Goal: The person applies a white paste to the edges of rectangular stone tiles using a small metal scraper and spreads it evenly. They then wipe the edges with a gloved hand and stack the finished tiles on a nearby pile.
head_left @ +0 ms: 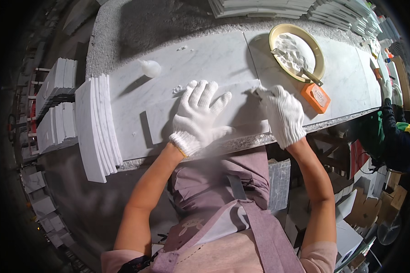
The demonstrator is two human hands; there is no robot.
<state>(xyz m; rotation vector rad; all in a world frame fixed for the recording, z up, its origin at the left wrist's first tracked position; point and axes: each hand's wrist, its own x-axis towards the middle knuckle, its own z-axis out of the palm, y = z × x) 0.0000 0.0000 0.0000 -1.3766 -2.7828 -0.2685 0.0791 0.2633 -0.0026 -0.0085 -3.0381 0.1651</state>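
Both my hands wear white knit gloves. My left hand (198,113) lies flat with fingers spread on a long pale stone tile (161,125), pressing it against the worktop (132,109). At the tile's right end my right hand (282,113) is closed, knuckles up. A small dark edge shows by its fingers, but what it grips is mostly hidden. To the right of that hand lies an orange block with a pale dusty face (318,98). Behind it stands a yellow-rimmed bowl (322,59) of white paste, a putty knife (312,77) resting across its rim.
A white squeeze bottle (150,68) stands at the left of the worktop. Thin tiles (98,127) lean in a stack at its left edge; more tile stacks (259,8) line the back. At the far right another person (394,132) works at the same table.
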